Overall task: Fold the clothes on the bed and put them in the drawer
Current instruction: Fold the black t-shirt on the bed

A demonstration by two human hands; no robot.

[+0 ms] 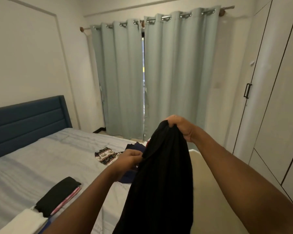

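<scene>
Both hands hold a black garment (161, 179) above the bed (41, 157). The right hand (179, 127) grips its top; the left hand (130, 157) pinches its left edge.
</scene>
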